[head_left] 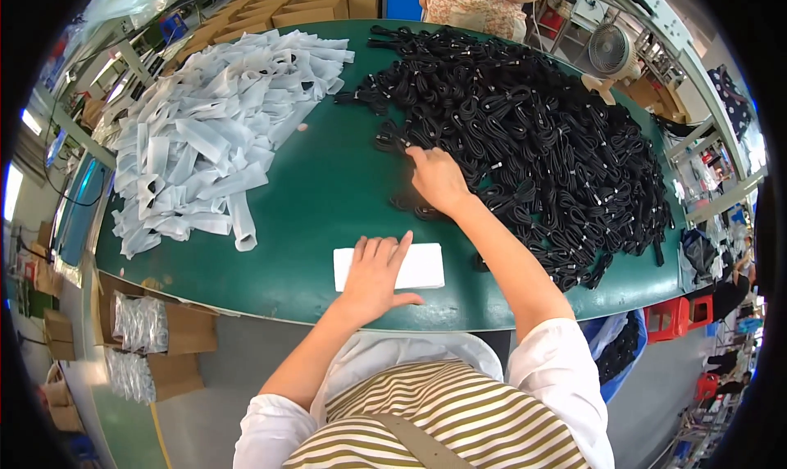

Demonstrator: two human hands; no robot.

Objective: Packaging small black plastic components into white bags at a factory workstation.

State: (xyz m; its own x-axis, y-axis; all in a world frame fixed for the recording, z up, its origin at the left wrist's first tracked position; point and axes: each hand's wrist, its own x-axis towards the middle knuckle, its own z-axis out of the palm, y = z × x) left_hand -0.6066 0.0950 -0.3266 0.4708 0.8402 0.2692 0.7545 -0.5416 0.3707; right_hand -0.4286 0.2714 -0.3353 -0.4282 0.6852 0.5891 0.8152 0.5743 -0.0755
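My left hand (373, 276) lies with fingers spread on a white rectangular stack (422, 266), which looks like paper or thin bags, near the table's front edge. Further up, my right hand (438, 180) is closed at the left edge of a large heap of coiled black cables (533, 133). A blurred black cable (395, 134) shows at its fingertips, and dark loops hang beside the palm. The fingers partly hide the grip. Over on the left lies a pile of whitish translucent sleeves (213, 133), some with dark bits showing inside.
The green table (303, 182) has a curved front edge by my apron. Below its left side are cardboard boxes (187, 330) with clear-wrapped packs. A fan (611, 51) and another person (471, 6) are beyond the far edge. Red stools (668, 320) stand at the right.
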